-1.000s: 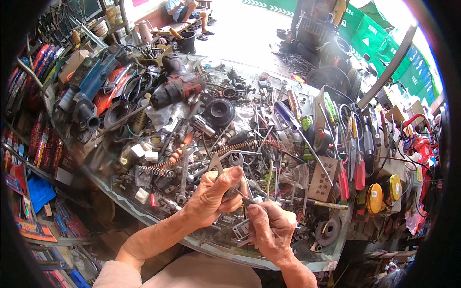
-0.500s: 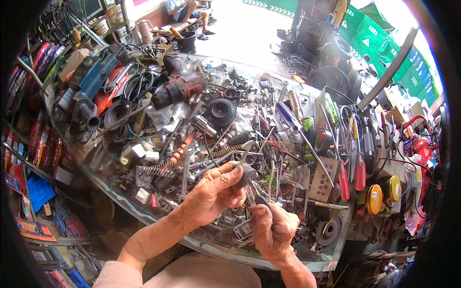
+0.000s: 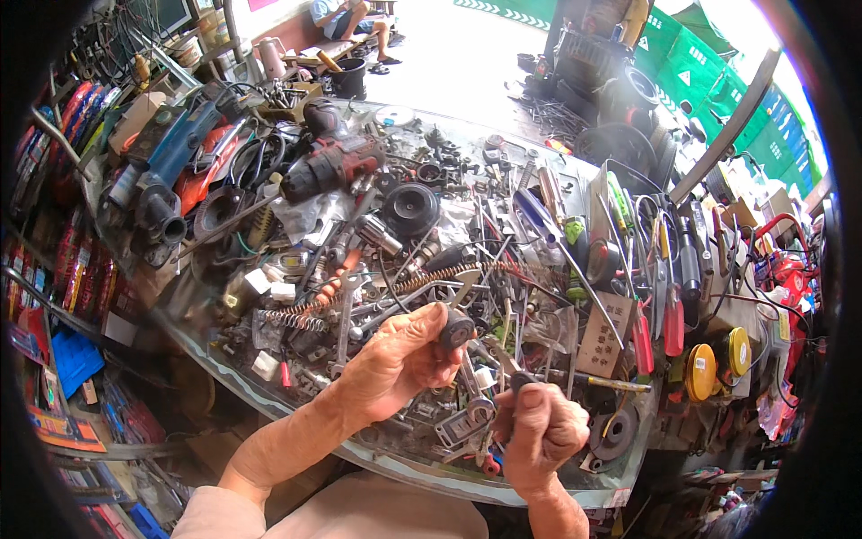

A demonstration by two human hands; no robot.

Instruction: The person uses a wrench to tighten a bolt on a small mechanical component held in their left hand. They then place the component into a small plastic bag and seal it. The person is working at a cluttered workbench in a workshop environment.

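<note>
In my left hand (image 3: 409, 357), a small dark round part (image 3: 457, 331) with a flat end is pinched between thumb and fingers. My right hand (image 3: 544, 433) is closed round a dark-handled tool (image 3: 518, 381). Its short, flat metal blade (image 3: 505, 361) points up and left, a little apart from the round part. Whether it is a knife or a screwdriver I cannot tell. Just beyond my left fingers shows a grey metal tool end (image 3: 465, 289). Below, between the hands, a wrench head (image 3: 479, 412) lies beside a metal clasp-like piece (image 3: 453, 433).
A glass-topped bench (image 3: 269, 395) bears heaped metal parts. On it are a red drill (image 3: 337, 166), a blue power tool (image 3: 180, 144), a black round disc (image 3: 411, 208) and a long spring (image 3: 431, 280). Red-handled screwdrivers (image 3: 643, 341) hang right. A seated person (image 3: 346, 18) is far off.
My right hand has moved right and slightly down, drawing the dark-handled tool away from the round part. My left hand has turned the part's flat end more toward me.
</note>
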